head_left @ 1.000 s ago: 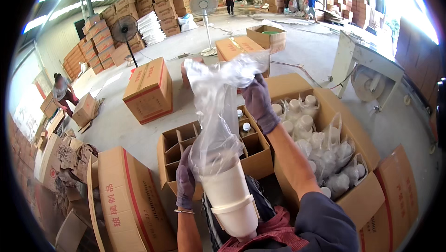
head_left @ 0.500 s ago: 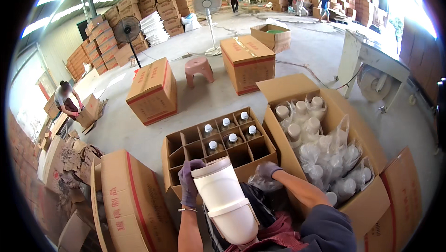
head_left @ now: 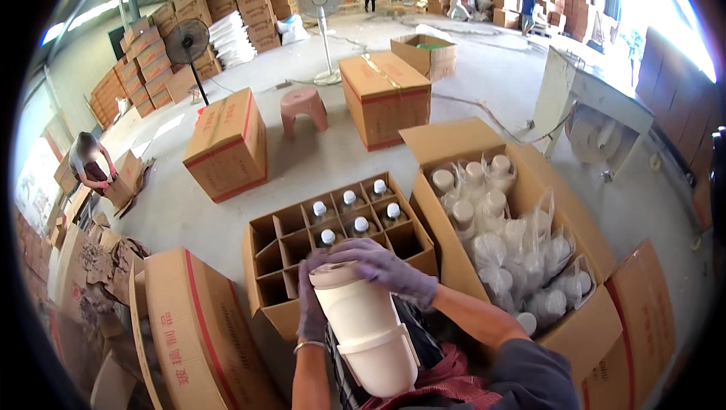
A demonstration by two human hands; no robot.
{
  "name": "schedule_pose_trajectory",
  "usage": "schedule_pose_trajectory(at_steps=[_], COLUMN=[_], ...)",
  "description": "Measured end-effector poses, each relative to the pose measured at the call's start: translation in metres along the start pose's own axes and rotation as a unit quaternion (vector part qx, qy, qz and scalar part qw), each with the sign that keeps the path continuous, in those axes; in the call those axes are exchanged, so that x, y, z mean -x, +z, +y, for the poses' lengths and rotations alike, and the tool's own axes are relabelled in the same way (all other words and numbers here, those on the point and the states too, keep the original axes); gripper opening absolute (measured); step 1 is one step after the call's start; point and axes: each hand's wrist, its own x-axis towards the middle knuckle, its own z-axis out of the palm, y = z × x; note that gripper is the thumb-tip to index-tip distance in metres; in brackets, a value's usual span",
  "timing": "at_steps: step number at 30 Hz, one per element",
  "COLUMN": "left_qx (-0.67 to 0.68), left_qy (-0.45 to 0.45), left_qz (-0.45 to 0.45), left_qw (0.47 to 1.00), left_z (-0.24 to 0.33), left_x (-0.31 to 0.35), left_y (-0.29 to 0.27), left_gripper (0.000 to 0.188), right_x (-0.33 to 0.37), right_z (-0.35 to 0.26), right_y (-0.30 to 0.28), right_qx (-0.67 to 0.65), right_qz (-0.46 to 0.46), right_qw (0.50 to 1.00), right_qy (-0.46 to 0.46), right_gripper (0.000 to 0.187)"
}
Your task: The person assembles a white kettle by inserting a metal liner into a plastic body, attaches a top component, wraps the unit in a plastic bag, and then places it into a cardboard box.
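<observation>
A tall white plastic canister (head_left: 364,334), with a raised band round its lower half, stands tilted in front of me. Gloved in light purple, my left hand (head_left: 310,305) is closed against its left side near the rim. My right hand (head_left: 386,266), in a matching glove, reaches over the top, fingers bent across the rim; its fingertips lie close to the left hand. Just beyond is a carton with cardboard dividers (head_left: 276,318), where several clear bottles with white caps (head_left: 327,238) fill some compartments. My hands hide part of its near row.
To the right, a large carton (head_left: 582,221) holds several white-capped containers in clear plastic bags (head_left: 491,255). Another carton (head_left: 204,334) stands on my left. Farther out are a pink stool (head_left: 304,107), taped cartons (head_left: 386,100), two fans and a white machine (head_left: 594,100). A person crouches at far left.
My right hand has moved left and up, from beside the clear plastic by the large carton onto the canister's top. My left hand stays at the canister. The view has shifted slightly.
</observation>
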Motion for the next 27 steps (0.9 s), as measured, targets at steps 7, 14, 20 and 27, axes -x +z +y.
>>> schedule_pose_trajectory(at_steps=[7, 14, 20, 27], left_qx=[-0.103, -0.049, -0.221, -0.192], left_qy=[0.168, 0.212, 0.093, 0.088], left_qz=[-0.061, -0.18, -0.147, 0.006], left_qw=[0.978, 0.959, 0.96, 0.977], left_z=[0.023, 0.042, 0.031, -0.011], left_x=[0.007, 0.024, -0.017, -0.078], left_y=[-0.034, -0.035, 0.003, 0.008], left_gripper=[0.051, 0.042, 0.054, 0.029], right_x=[0.035, 0.059, 0.011, -0.019], right_z=[0.065, 0.083, 0.057, 0.101], right_y=[-0.02, -0.045, 0.009, 0.004], right_qx=[0.022, 0.078, -0.264, 0.283], right_qz=[-0.024, -0.13, 0.077, 0.095], right_qw=[0.98, 0.928, 0.913, 0.954], right_qy=[0.195, 0.341, 0.301, -0.022], right_gripper=[0.044, 0.058, 0.064, 0.049])
